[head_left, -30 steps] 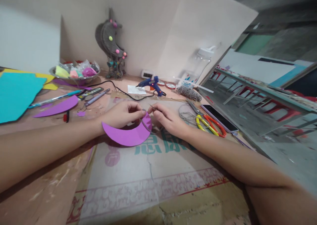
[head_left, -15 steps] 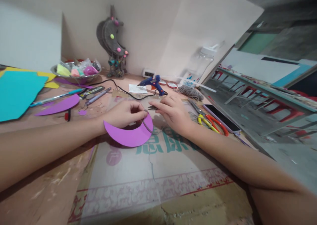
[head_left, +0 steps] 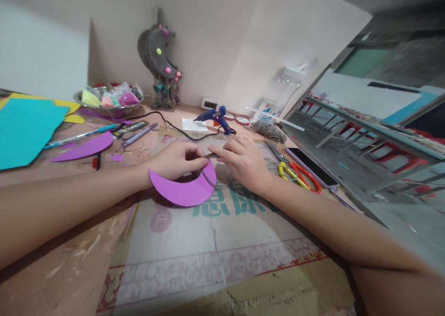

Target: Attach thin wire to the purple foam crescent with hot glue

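My left hand [head_left: 175,161] is closed on the upper edge of a purple foam crescent [head_left: 182,192] and holds it up off the cardboard mat [head_left: 215,251]. A strand of grey twine [head_left: 207,178] crosses the crescent's right tip. My right hand [head_left: 243,161] lies just right of it with fingers stretched leftward. Its thumb and forefinger pinch a small dark metal piece [head_left: 210,155] beside my left fingertips. I cannot make out what the piece is.
Yellow and red scissors [head_left: 297,176] and a phone [head_left: 311,166] lie to the right. A blue glue gun [head_left: 216,117], twine ball [head_left: 266,129], plastic bottle [head_left: 283,93] and moon ornament [head_left: 158,61] stand behind. Left: bowl of pom-poms [head_left: 107,102], teal sheet [head_left: 24,130], second purple crescent [head_left: 83,148], pen [head_left: 79,136].
My right hand left the crescent, spread flat over the table by a small dark piece, and has come back to my left fingertips pinching it. The left hand barely moved.
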Demonstrator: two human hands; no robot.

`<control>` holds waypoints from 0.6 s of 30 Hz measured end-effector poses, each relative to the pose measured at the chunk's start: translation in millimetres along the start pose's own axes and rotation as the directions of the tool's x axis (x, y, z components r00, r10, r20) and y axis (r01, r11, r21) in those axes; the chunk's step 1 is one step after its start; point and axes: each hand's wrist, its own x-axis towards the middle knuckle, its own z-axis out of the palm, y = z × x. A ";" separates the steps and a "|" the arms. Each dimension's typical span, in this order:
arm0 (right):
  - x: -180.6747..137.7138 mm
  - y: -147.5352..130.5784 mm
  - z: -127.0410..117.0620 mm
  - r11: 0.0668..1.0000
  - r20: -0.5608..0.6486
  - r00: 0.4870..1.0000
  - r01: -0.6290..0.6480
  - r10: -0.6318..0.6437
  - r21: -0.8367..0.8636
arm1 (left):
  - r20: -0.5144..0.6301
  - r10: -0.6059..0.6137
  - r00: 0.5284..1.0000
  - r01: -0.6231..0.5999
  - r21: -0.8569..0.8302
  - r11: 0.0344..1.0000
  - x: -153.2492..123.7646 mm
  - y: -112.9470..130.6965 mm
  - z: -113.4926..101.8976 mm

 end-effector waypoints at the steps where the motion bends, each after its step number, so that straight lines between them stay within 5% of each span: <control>1: -0.2 0.0 0.0 1.000 -0.002 1.000 0.001 -0.001 -0.003 | 0.000 0.001 1.000 -0.001 0.001 1.000 0.1 -0.4 0.0; 18: 2.6 -1.6 -0.4 1.000 0.016 1.000 0.002 -0.002 0.018 | -0.006 0.026 1.000 -0.025 0.039 0.999 -0.4 3.1 0.3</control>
